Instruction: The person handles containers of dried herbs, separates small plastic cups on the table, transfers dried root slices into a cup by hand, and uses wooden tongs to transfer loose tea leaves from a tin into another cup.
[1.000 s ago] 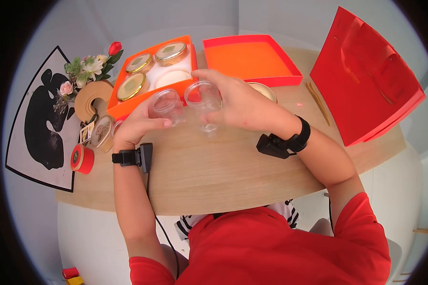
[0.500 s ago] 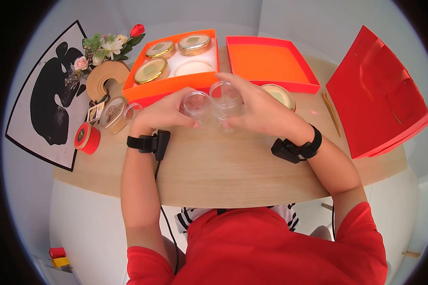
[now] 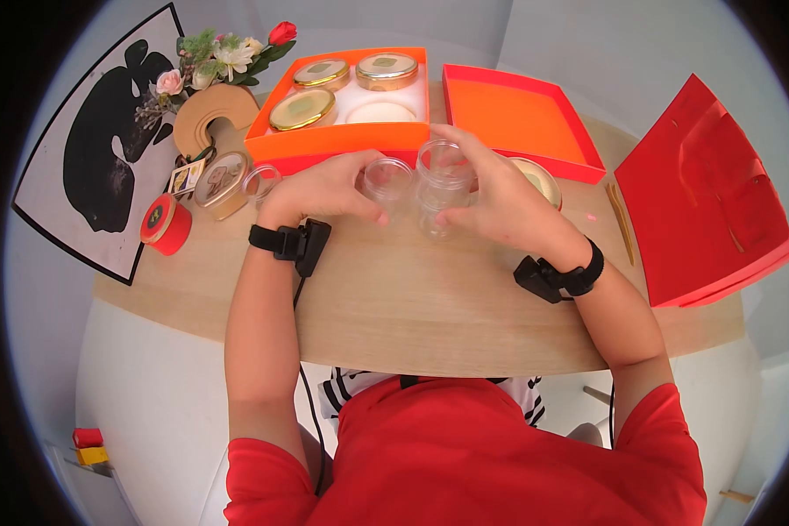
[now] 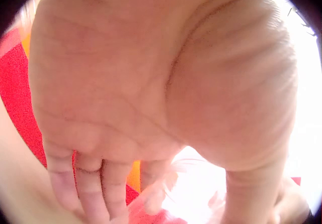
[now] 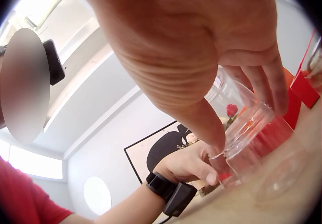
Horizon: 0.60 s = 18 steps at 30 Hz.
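Observation:
My left hand (image 3: pixel 329 187) grips a small clear plastic jar (image 3: pixel 387 179) between thumb and fingers, its round mouth facing up. Just beside it, my right hand (image 3: pixel 500 200) has its thumb and fingers curled around another clear jar (image 3: pixel 444 165). A second clear jar shape (image 3: pixel 434 217) shows directly under that one, low over the table. The right wrist view shows the right hand's clear jar (image 5: pixel 246 126) tilted, with the left hand (image 5: pixel 188 163) close by. In the left wrist view the palm hides most of its jar.
Behind the hands is an orange box (image 3: pixel 351 138) with several gold-lidded jars, beside an orange-red tray (image 3: pixel 517 114). At left stand a red tin (image 3: pixel 167 226), a lidded jar (image 3: pixel 223 186), a clear ring-rimmed piece (image 3: pixel 261 181) and flowers (image 3: pixel 232 57). A red bag (image 3: pixel 706 202) stands right.
The head view has swung, so the scene sits further right in it. Both hands still hold their clear jars side by side in front of the orange box.

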Tool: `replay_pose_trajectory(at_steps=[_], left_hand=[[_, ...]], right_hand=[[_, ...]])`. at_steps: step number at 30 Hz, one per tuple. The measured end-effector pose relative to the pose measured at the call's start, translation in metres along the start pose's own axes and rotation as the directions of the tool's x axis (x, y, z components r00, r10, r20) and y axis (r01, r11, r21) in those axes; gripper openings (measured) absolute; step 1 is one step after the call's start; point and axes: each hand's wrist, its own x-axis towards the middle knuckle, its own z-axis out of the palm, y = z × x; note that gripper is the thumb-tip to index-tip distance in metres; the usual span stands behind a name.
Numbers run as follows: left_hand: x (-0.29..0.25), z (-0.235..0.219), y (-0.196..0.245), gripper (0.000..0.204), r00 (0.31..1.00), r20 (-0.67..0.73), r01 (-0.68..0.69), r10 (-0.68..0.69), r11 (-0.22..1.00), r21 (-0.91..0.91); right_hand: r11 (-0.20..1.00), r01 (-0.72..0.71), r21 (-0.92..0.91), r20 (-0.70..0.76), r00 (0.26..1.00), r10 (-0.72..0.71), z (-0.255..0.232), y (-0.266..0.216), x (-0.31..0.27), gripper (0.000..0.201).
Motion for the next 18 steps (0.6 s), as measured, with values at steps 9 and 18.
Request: replay_pose_trajectory(at_steps=[9,18], left_hand=[[-0.003,-0.007,-0.025,0.079,0.981,-0.192,-0.034,0.028,0.999,-0.025],[0.003,-0.003,-0.027,0.083,0.982,-0.170,-0.043,0.077,0.979,0.197]], right_hand=[[0.999,0.034,0.022,-0.037,0.999,-0.033,0.001,0.002,0.002,0.103],[0.995,-0.092,0.050,-0.057,0.994,0.095,0.003,-0.010,0.009,0.099]])
